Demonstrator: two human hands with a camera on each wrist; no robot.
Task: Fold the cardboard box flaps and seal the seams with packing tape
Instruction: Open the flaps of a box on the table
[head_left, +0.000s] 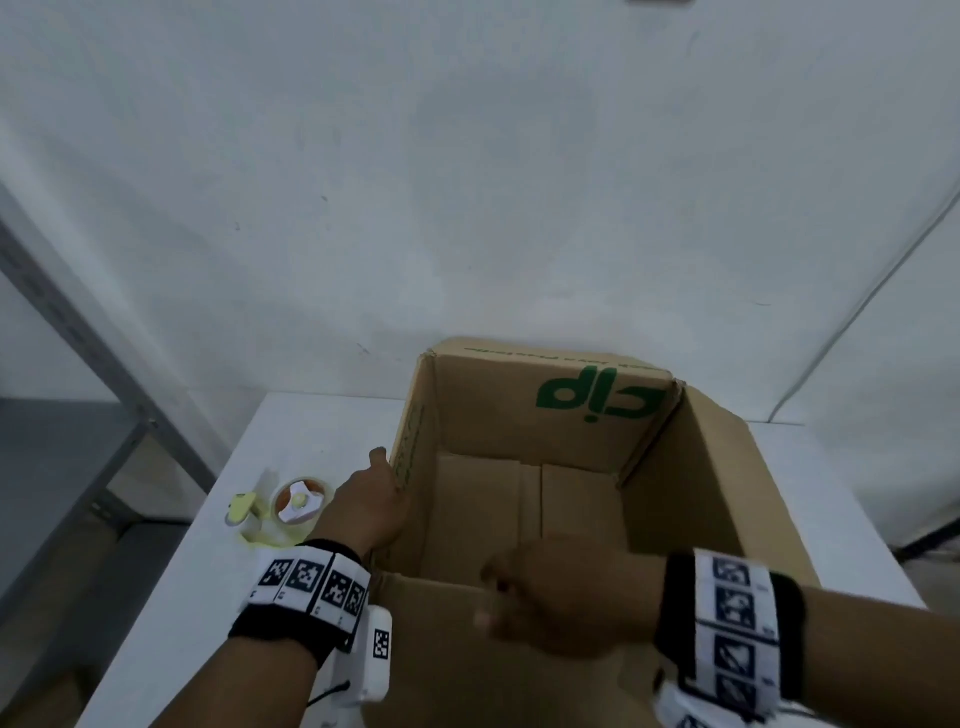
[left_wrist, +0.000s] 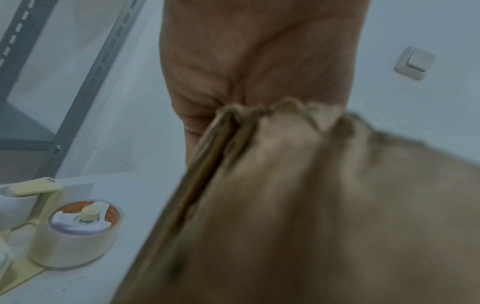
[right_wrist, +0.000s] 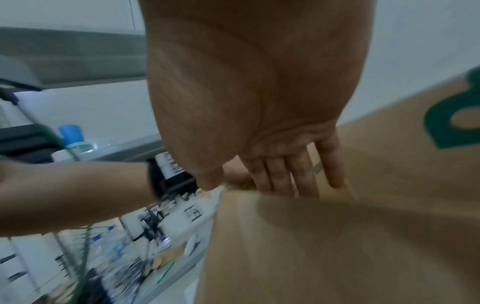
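Note:
An open brown cardboard box (head_left: 727, 493) with a green logo stands on the white table, all its top flaps up. My left hand (head_left: 382, 488) grips the upright left flap (head_left: 415, 431). In the left wrist view that flap's edge (left_wrist: 226, 144) lies against my palm (left_wrist: 246, 61) and hides the fingers. My right hand (head_left: 545, 605) pinches the near flap (head_left: 441, 649). The right wrist view shows its straight fingers (right_wrist: 301, 174) behind the flap's edge and the thumb in front. A tape dispenser (head_left: 293, 512) with a clear roll (left_wrist: 75, 244) lies left of the box.
The white table (head_left: 291, 431) stands against a white wall. A grey metal rack (head_left: 78, 332) is at the left, and a cable (head_left: 857, 312) runs down the wall at the right. Cluttered items and a blue-capped bottle (right_wrist: 71, 133) lie behind me.

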